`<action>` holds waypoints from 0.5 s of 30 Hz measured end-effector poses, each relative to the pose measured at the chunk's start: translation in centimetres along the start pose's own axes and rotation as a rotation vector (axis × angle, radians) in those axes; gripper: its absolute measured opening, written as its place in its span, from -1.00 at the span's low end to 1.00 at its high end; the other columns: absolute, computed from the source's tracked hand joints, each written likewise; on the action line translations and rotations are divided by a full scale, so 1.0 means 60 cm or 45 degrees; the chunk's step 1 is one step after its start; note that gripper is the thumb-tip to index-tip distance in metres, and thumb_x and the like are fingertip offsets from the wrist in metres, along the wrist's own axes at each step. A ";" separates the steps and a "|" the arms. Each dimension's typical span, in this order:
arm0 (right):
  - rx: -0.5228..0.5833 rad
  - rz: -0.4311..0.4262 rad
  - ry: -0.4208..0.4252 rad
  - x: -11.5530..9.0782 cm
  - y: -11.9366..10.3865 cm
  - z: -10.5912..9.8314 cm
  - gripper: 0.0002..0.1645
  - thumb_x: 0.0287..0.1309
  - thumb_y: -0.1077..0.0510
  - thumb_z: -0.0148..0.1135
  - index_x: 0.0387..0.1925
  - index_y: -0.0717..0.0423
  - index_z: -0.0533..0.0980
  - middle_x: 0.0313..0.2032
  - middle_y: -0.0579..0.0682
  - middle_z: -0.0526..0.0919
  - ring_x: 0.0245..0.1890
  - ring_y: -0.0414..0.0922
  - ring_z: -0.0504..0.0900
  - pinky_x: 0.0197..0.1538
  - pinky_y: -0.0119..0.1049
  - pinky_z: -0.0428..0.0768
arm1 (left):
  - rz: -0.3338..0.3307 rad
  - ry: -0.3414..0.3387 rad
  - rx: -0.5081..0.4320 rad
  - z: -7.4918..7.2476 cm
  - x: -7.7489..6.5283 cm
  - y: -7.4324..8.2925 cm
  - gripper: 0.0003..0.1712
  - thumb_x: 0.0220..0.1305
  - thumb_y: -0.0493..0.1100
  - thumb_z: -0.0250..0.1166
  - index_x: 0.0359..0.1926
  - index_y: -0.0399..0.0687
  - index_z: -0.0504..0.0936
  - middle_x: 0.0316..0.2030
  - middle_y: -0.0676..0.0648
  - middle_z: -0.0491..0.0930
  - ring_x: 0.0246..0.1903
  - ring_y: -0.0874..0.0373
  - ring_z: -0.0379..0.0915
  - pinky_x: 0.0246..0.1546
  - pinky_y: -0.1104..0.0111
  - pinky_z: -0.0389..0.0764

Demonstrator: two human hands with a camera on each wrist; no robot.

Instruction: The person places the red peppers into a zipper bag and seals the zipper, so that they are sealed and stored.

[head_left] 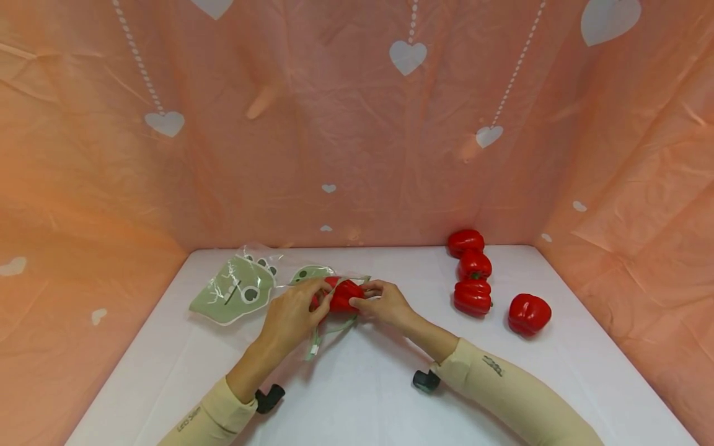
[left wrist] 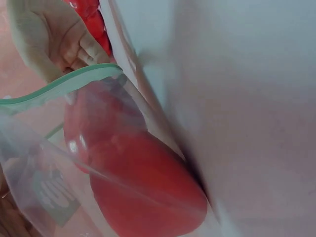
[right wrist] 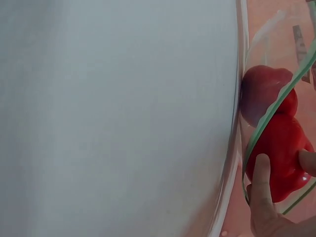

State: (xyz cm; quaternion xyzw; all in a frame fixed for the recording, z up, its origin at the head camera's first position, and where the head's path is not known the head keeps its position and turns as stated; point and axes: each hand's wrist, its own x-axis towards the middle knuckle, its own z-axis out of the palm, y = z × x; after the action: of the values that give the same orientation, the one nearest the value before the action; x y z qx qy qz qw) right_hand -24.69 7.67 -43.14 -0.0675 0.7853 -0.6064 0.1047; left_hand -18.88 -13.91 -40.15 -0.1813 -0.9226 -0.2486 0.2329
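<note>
A clear zip bag with a green seal strip (left wrist: 59,88) lies on the table with its mouth spread. My left hand (head_left: 290,314) grips the bag by its edge. Two red bell peppers show in the wrist views: one (right wrist: 266,89) sits deeper inside, behind the clear film, and the other (right wrist: 281,140) is at the mouth, touching it. My right hand (head_left: 387,303) holds this nearer pepper between thumb and fingers, partway within the opening. Part of my left hand is hidden behind the bag in the left wrist view.
Several red bell peppers stand to the right, three in a row (head_left: 474,265) and one apart (head_left: 528,314). A clear bag with a green cartoon face (head_left: 240,288) spreads at the left. Orange cloth (head_left: 362,155) with hearts hangs behind the white table (head_left: 362,396).
</note>
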 end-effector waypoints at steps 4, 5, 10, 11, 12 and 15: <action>0.066 0.036 -0.022 0.001 -0.001 0.005 -0.45 0.25 0.28 0.52 0.18 0.47 0.55 0.04 0.35 0.69 -0.30 0.17 0.85 -0.16 -0.11 0.80 | 0.010 0.004 -0.004 0.000 0.000 0.000 -0.87 0.32 -0.26 0.47 -0.13 0.01 0.75 -0.33 0.08 0.73 -0.48 0.23 0.54 -0.53 0.35 0.54; 0.087 0.047 -0.026 0.002 -0.001 0.006 -0.45 0.26 0.28 0.51 0.19 0.47 0.54 0.06 0.36 0.68 -0.28 0.21 0.85 -0.16 -0.09 0.80 | 0.013 0.006 -0.001 0.000 0.000 0.000 -0.87 0.33 -0.25 0.47 -0.13 0.01 0.75 -0.33 0.08 0.73 -0.49 0.23 0.53 -0.54 0.36 0.53; 0.133 0.047 -0.043 0.004 0.000 0.011 -0.43 0.29 0.30 0.47 0.22 0.51 0.50 0.12 0.41 0.64 -0.21 0.26 0.85 -0.13 -0.07 0.80 | 0.024 0.009 0.008 0.000 -0.001 0.000 -0.87 0.33 -0.24 0.49 -0.13 0.02 0.76 -0.25 0.03 0.76 -0.50 0.23 0.51 -0.56 0.36 0.51; 0.148 0.052 -0.050 0.004 0.001 0.012 -0.43 0.30 0.30 0.46 0.22 0.52 0.49 0.12 0.42 0.63 -0.21 0.26 0.85 -0.13 -0.08 0.80 | 0.023 0.008 0.010 0.000 -0.001 0.000 -0.87 0.33 -0.23 0.49 -0.13 0.03 0.76 -0.23 0.03 0.76 -0.50 0.22 0.51 -0.56 0.35 0.52; 0.163 0.057 -0.058 0.005 0.001 0.012 -0.43 0.31 0.29 0.46 0.23 0.52 0.48 0.13 0.43 0.63 -0.20 0.24 0.85 -0.12 -0.08 0.80 | 0.022 0.005 0.013 0.000 -0.001 0.000 -0.87 0.33 -0.23 0.49 -0.13 0.04 0.76 -0.22 0.02 0.77 -0.50 0.22 0.52 -0.55 0.34 0.53; 0.178 0.066 -0.068 0.007 0.003 0.014 -0.43 0.32 0.27 0.45 0.23 0.51 0.48 0.12 0.42 0.64 -0.22 0.18 0.85 -0.11 -0.10 0.80 | 0.016 -0.003 0.024 -0.001 -0.001 0.001 -0.86 0.34 -0.21 0.48 -0.11 0.05 0.76 -0.21 0.03 0.78 -0.47 0.21 0.54 -0.52 0.31 0.57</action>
State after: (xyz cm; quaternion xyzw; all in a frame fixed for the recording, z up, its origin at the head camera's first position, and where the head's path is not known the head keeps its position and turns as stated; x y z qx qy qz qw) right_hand -24.89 6.82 -43.54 -0.0560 0.7393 -0.6550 0.1459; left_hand -18.81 -13.88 -40.11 -0.1854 -0.9240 -0.2382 0.2350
